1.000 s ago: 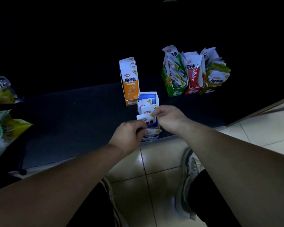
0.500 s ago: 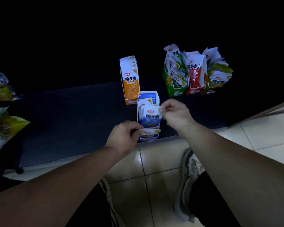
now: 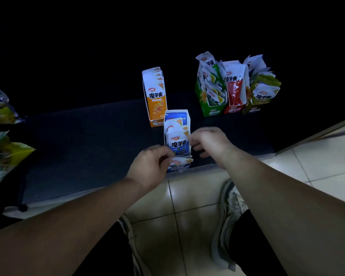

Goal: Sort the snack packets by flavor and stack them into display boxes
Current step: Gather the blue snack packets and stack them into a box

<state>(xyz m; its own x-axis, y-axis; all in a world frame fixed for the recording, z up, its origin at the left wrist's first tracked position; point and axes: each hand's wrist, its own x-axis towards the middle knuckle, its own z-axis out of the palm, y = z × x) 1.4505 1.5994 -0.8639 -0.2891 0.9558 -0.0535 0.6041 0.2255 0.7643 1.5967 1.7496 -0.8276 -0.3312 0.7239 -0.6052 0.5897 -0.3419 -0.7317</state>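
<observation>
Head view: left hand [image 3: 151, 166] grips the blue box [image 3: 188, 121] at its near corner; right hand [image 3: 209, 142] pinches a blue packet [image 3: 178, 144] standing inside it. Beyond, the orange box [image 3: 155, 100], green box [image 3: 209, 92] and red box [image 3: 235, 90] look filled; loose packets [image 3: 0, 116] far left probably await sorting.

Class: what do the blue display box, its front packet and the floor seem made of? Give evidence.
Blue display box: likely printed card, matte; flat walls, straight folded edges. Front packet: probably glossy plastic film; bent, crinkled top. Floor: seemingly glazed tile; grout lines, soft sheen.
</observation>
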